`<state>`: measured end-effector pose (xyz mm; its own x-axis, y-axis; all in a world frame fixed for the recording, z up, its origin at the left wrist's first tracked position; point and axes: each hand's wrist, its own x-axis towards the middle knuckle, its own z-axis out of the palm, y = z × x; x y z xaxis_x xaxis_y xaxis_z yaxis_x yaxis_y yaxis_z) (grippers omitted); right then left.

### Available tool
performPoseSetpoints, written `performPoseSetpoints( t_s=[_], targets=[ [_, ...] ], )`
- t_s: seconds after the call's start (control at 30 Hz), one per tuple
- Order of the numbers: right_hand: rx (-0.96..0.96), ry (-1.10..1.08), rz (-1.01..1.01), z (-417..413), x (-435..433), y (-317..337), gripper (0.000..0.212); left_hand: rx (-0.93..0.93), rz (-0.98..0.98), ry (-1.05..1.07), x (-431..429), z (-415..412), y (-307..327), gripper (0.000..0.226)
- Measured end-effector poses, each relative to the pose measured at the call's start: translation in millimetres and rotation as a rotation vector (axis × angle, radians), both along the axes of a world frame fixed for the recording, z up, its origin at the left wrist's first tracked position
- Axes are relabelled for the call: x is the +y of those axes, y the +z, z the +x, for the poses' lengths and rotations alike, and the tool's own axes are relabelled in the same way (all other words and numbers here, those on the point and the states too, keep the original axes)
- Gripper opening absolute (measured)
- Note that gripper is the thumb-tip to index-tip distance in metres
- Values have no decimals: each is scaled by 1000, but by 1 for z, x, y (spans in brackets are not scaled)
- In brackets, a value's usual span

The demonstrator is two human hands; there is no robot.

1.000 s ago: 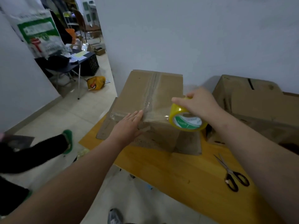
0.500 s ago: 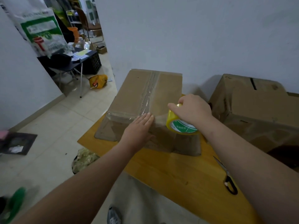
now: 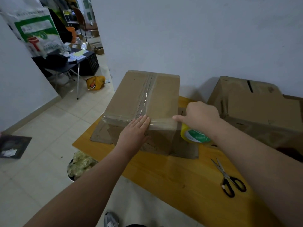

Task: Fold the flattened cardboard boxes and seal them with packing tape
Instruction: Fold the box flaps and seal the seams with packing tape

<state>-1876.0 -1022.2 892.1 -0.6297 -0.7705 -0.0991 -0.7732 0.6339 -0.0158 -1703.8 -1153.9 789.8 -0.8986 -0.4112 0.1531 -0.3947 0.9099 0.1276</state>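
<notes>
A folded brown cardboard box (image 3: 131,97) stands on the wooden table (image 3: 183,177), with a strip of clear tape down its middle seam and another along its near top edge. My left hand (image 3: 134,133) lies flat, fingers together, on the near edge of the box over the tape. My right hand (image 3: 198,117) grips a yellow roll of packing tape (image 3: 191,135) at the box's near right corner, its index finger stretched onto the box top. Clear tape runs from the roll along the edge.
Black-handled scissors (image 3: 229,181) lie on the table to the right. A second cardboard box (image 3: 255,104) stands at the back right against the white wall. A bin with crumpled plastic (image 3: 80,164) sits on the tiled floor left of the table.
My right hand has carried the tape roll rightward and down past the box's right corner. My left hand slid right along the near edge. A person at the left has gone from view.
</notes>
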Motion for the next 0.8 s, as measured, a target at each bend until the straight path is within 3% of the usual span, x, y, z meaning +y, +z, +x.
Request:
performPoseSetpoints(
  t_s=[0.4,0.57,0.8],
  targets=[
    [-149,-28,103,-8,7,-55,70,-53,-35,20,0,-1,-1,69],
    [-198,-53,104,-9,6,-57,71,-68,-63,139,20,-10,0,68],
    [-185,-137,82,-3,2,-59,73,-91,-83,-94,47,-31,-7,60]
  ],
)
